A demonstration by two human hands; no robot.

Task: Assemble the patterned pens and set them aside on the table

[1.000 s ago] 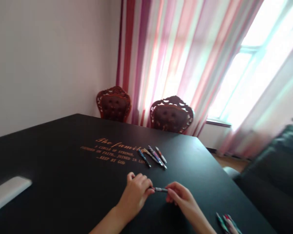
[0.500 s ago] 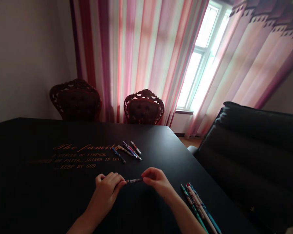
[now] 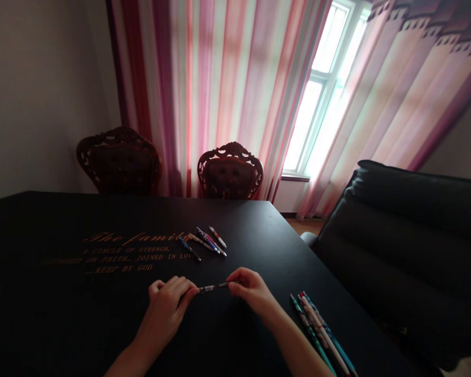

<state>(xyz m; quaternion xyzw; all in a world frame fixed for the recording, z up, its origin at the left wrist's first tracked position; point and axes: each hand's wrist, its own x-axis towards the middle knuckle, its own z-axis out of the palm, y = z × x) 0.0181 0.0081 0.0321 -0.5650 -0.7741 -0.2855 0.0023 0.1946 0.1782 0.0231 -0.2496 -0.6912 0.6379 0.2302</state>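
A dark patterned pen is held level between my two hands, just above the black table. My left hand pinches its left end between thumb and fingers. The right end is between the thumb and fingertips of my right hand. Beyond my hands lies a loose group of several pens, blue, white and multicoloured. Several longer pens, green, white and blue, lie side by side to the right of my right forearm.
Gold lettering is printed on the table at the left. Two carved chairs stand behind the far edge. A black leather seat is at the right, near a curtained window.
My left hand has moved slightly left, and more of the pen shows between my hands. My right hand has hardly moved. The view has shifted a little.
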